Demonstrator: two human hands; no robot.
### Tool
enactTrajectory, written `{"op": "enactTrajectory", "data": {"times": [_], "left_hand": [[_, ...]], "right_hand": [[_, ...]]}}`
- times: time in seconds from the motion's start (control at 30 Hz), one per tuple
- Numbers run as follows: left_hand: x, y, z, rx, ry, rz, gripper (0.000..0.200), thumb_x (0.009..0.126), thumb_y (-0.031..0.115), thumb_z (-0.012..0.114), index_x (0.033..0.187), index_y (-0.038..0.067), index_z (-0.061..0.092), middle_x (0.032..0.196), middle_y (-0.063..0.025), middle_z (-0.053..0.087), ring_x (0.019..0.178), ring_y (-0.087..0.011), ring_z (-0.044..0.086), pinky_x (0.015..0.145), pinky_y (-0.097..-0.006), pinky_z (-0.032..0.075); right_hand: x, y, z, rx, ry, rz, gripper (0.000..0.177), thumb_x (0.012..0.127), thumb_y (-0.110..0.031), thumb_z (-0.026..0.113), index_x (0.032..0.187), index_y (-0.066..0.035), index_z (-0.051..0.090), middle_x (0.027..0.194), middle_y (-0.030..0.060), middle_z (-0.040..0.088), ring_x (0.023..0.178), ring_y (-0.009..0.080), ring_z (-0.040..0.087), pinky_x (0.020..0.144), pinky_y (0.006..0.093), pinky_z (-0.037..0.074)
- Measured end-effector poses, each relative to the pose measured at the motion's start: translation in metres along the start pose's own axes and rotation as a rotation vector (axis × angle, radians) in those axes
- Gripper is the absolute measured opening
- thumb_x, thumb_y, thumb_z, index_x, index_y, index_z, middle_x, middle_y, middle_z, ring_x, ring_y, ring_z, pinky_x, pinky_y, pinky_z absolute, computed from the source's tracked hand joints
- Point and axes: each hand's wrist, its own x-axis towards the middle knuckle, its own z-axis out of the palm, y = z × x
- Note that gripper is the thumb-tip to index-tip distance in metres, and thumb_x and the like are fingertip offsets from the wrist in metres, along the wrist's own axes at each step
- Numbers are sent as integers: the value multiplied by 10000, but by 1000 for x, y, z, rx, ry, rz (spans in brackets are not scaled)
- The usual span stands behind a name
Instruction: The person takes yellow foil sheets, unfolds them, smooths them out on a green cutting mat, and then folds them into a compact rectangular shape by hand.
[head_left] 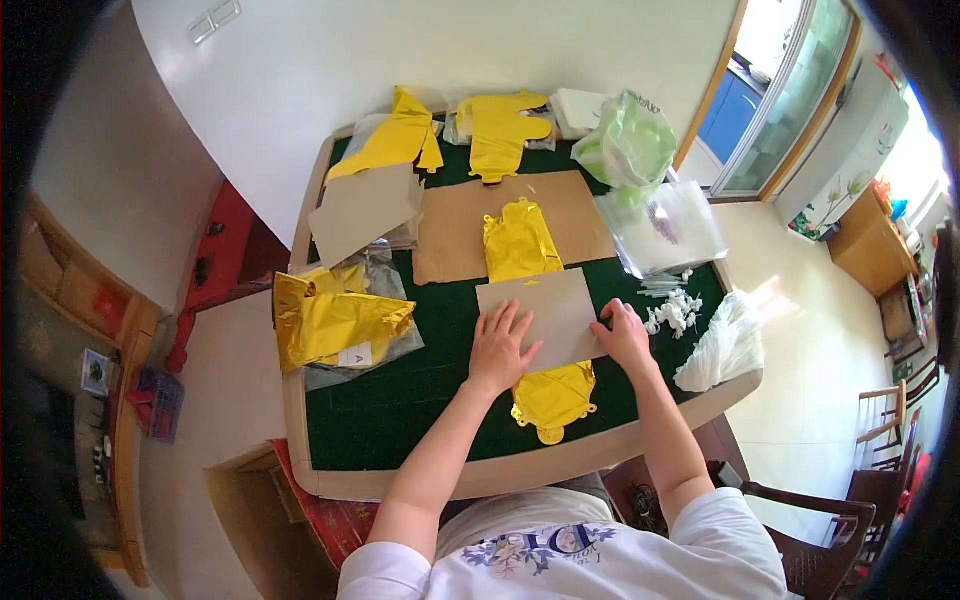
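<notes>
Home, a living or dining room. Green-topped table (pixel 400 420) under the left hand (pixel 500 350). Wooden chair (pixel 820 520) and pale tiled floor (pixel 820 340) right of the right hand (pixel 625 335). Sliding glass door (pixel 790 90) far beyond it, showing blue kitchen cabinets (pixel 728 115).

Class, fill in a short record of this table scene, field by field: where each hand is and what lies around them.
Surface: green-topped table
Left hand: flat, fingers spread, on a grey rectangular card sheet
Right hand: at that card's right edge
Under the card: gold foil balloon, showing above and below it
Far side: brown cardboard sheet
Left side: gold foil balloons in clear bags
Right side: white plastic bag
</notes>
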Motion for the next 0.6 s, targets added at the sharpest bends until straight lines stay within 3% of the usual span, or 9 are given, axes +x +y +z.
{"op": "enactTrajectory", "data": {"times": [0.2,0.3,0.4,0.5,0.6], "left_hand": [[1,1,-2,21,-73,-34,520,877,398,578,1309,117,506,1420,-156,407,1363,-300,316,1108,-497,237],[0,1,2,25,-68,-33,525,885,406,561,1320,120,492,1424,-152,401,1366,-299,307,1112,-496,232],[0,1,2,39,-68,-28,529,886,413,560,1321,119,489,1423,-149,400,1362,-301,308,1112,-495,235],[0,0,5,51,-43,-15,532,882,419,566,1314,119,493,1417,-147,405,1352,-303,322,1108,-494,242],[0,0,4,40,-33,-13,534,876,418,575,1310,119,493,1410,-146,410,1344,-303,333,1103,-493,251]], "right_hand": [[89,-22,12,149,131,-274,316,764,-210,690,1010,-25,615,988,177,629,954,346,593,824,425,479],[133,-47,28,178,84,-228,376,789,-243,680,1077,-10,616,1037,189,640,1015,352,592,871,416,476],[168,-64,38,205,-55,-37,404,809,-271,671,1091,15,619,1083,213,638,1076,354,582,917,401,464],[187,-77,42,156,-41,5,387,823,-214,682,1113,32,610,1077,201,655,1009,306,635,854,391,508],[186,-87,26,650,-450,210,374,810,-120,703,1130,46,604,1052,167,668,892,235,670,746,366,547]]}}
